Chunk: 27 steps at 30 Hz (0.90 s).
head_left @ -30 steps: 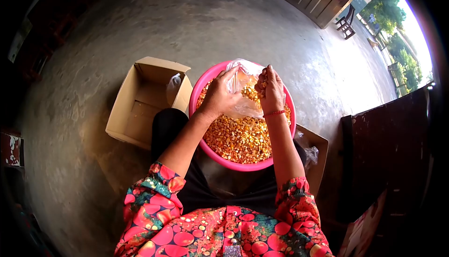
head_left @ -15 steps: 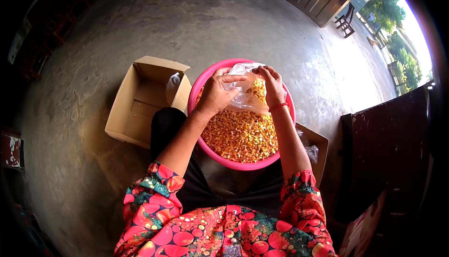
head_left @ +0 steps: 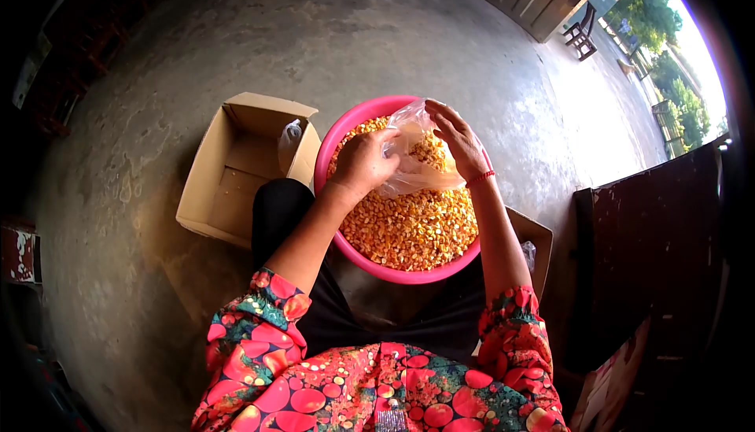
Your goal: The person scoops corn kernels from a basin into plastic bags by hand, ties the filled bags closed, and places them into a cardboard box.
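Observation:
A pink basin (head_left: pixel 376 268) full of yellow corn kernels (head_left: pixel 409 223) sits between my knees. Over the kernels, a clear plastic bag (head_left: pixel 413 176) is spread with its mouth pulled wide, and some kernels show through or inside it. My left hand (head_left: pixel 366 161) has its fingers closed on the bag's left edge. At the upper right, my right hand (head_left: pixel 460 142), with a red bracelet at the wrist, holds the opposite edge near its fingertips; its fingers are long and only slightly bent.
To the left stands an open cardboard box (head_left: pixel 228 184) holding a tied plastic bag (head_left: pixel 289 145). Another cardboard box (head_left: pixel 539 235) with plastic in it is partly hidden by my right arm. Dark furniture (head_left: pixel 645 243) stands at the right, and a chair (head_left: pixel 580 35) near the doorway.
My hands have moved apart, the right one outward and the left one slightly lower. The bag's mouth is stretched wider, and the basin has shifted slightly.

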### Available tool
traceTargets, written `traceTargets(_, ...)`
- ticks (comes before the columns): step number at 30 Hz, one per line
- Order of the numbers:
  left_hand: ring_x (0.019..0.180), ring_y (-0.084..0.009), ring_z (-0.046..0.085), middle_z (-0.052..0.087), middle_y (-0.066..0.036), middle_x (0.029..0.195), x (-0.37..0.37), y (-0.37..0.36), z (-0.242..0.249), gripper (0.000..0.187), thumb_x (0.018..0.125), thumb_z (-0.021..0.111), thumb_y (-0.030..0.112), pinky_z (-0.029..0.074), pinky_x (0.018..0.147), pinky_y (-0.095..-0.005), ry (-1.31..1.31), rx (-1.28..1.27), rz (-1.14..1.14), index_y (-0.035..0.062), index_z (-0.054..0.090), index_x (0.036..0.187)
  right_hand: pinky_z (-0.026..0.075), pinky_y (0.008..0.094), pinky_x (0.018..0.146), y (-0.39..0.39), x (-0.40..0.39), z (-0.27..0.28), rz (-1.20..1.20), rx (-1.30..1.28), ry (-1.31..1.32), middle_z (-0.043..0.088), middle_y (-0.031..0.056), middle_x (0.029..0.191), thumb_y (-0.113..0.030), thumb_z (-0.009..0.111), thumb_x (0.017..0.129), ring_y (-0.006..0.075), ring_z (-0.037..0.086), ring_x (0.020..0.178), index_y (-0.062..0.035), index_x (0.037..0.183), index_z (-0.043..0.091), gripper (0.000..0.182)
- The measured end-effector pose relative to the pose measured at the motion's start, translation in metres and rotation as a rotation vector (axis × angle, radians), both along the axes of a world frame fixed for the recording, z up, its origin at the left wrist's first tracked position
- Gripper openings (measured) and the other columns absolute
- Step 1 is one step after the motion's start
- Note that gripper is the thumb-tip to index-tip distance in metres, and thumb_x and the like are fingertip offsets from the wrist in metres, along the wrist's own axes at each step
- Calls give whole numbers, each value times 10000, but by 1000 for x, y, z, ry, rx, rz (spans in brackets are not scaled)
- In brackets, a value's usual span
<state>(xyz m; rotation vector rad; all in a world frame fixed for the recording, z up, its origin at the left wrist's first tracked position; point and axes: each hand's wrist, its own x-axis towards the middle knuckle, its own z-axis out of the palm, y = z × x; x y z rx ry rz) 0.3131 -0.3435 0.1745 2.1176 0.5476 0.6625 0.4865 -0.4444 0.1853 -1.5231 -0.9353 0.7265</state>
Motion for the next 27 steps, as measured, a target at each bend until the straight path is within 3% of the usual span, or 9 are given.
traceTargets(5, 817, -233, 645, 644, -171, 992, 2, 2, 3, 446, 715, 435, -79, 490, 714, -308, 53, -3, 46, 71, 624, 1090, 473, 269, 766, -8, -4, -1, 6, 11, 57, 600, 59, 1099, -223, 482, 924, 139, 569, 973, -68, 1197, 524, 317)
traceTargets(8, 837, -182, 616, 655, -131, 988, 4, 4, 3, 496, 705, 344, -145, 468, 733, -258, -82, -243, 2, 68, 665, 1018, 454, 235, 705, -9, -5, -12, -40, -11, 3, 623, 21, 939, -232, 527, 904, 100, 564, 862, -51, 1112, 572, 279)
traceTargets(11, 805, -179, 595, 654, -110, 905, 10, 8, -7, 460, 728, 344, -126, 467, 727, -260, -262, -101, -62, 70, 686, 964, 441, 218, 665, -4, -12, -11, 51, -130, -112, 618, 3, 836, -233, 508, 910, 79, 545, 804, -28, 1000, 626, 253)
traceTargets(13, 783, -175, 581, 643, -107, 888, 16, 10, -16, 435, 725, 376, -114, 467, 718, -261, -316, -79, -73, 82, 693, 950, 449, 240, 672, 1, -22, -3, 49, -117, -376, 632, 77, 915, -246, 473, 917, 125, 570, 861, -25, 1006, 631, 285)
traceTargets(15, 761, -171, 567, 631, -105, 871, 18, 9, -16, 411, 722, 408, -103, 466, 709, -262, -370, -56, -83, 93, 699, 936, 458, 251, 702, 3, -22, -4, 71, -150, -258, 606, 100, 1027, -298, 468, 921, 158, 560, 918, -33, 1120, 586, 351)
traceTargets(17, 749, -187, 570, 614, -108, 881, 14, 6, -15, 379, 679, 479, -84, 472, 701, -281, -169, -103, 31, 99, 702, 924, 472, 271, 730, 5, -19, -5, 108, -53, 245, 557, 105, 1137, -315, 472, 921, 177, 554, 956, -50, 1264, 477, 433)
traceTargets(18, 796, -244, 596, 605, -132, 901, 9, 4, -11, 386, 639, 522, -75, 479, 707, -310, -166, -40, 10, 92, 694, 942, 487, 301, 771, 3, -20, -1, 145, -18, 282, 486, 108, 1254, -321, 466, 925, 184, 539, 1023, -70, 1346, 371, 500)
traceTargets(23, 906, -314, 600, 577, -238, 1069, -1, -1, 11, 482, 641, 477, -92, 483, 732, -344, 73, -51, -37, 78, 637, 1063, 485, 311, 834, -9, -13, 14, 264, 8, 233, 432, 117, 1326, -238, 540, 898, 170, 500, 1107, -80, 1354, 352, 518)
traceTargets(27, 1103, -331, 514, 505, -256, 1201, 3, 2, -4, 599, 640, 419, -121, 423, 906, -362, -7, 13, -60, 12, 495, 1219, 464, 318, 879, -22, 4, 10, 233, -23, 269, 405, 92, 1351, -114, 595, 853, 198, 467, 1155, -73, 1342, 364, 543)
